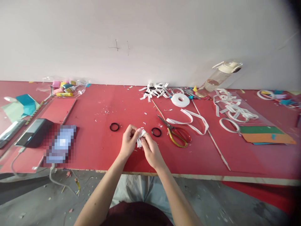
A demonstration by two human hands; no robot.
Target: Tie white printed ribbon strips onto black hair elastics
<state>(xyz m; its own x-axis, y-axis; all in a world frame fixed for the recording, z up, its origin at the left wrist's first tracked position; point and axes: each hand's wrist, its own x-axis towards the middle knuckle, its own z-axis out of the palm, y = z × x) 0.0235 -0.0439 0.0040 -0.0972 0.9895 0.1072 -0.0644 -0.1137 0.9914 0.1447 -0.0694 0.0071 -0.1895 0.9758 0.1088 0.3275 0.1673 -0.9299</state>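
Near the table's front edge, my left hand (129, 139) and my right hand (150, 150) are close together, both pinching a short piece of white printed ribbon (139, 143). One end of the ribbon hangs down between my fingers; whether anything else is inside the grip is hidden. A black hair tie (114, 126) lies left of my left hand. Another black hair tie (156, 132) lies just right of my right hand. Farther right are scissors (176, 133) with red and yellow handles, blades slightly apart, and a loose length of white ribbon (195, 128).
Behind the scissors lie a white ribbon roll (180, 100) and a pile of white bows with black ties (154, 91). A tilted water bottle (218, 78) leans against the wall. At left are a phone (61, 144), a black box-shaped device (35, 133) and bagged colourful pieces (64, 88).
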